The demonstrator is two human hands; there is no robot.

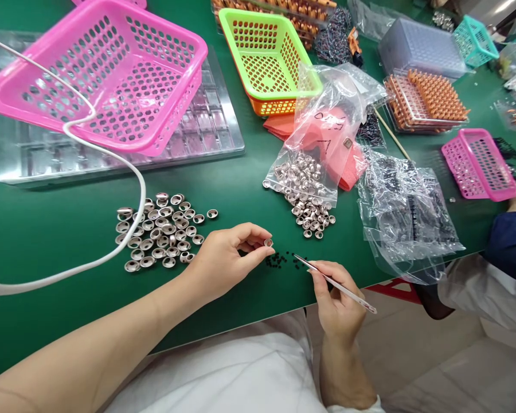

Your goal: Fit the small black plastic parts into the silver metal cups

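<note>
My left hand (232,255) pinches a small silvery metal ring-shaped cap (268,243) between thumb and fingertips, just above the green table. In my right hand (339,298) is a pair of tweezers (344,289), its tips pointing left over a scatter of tiny black parts (277,260). Whether the tips grip a black part is too small to tell. Left of my left hand lies a loose group of similar metal caps (167,228). Beyond my hands, more caps (312,215) spill from the mouth of a clear plastic bag (298,175).
A pink basket (176,40) sits on a clear moulded tray (223,120), with a white cable (140,178) crossing in front. Farther back is a green basket (258,94). Plastic bags (408,212) and a small pink basket (464,166) lie right, near another person's sleeve (511,246).
</note>
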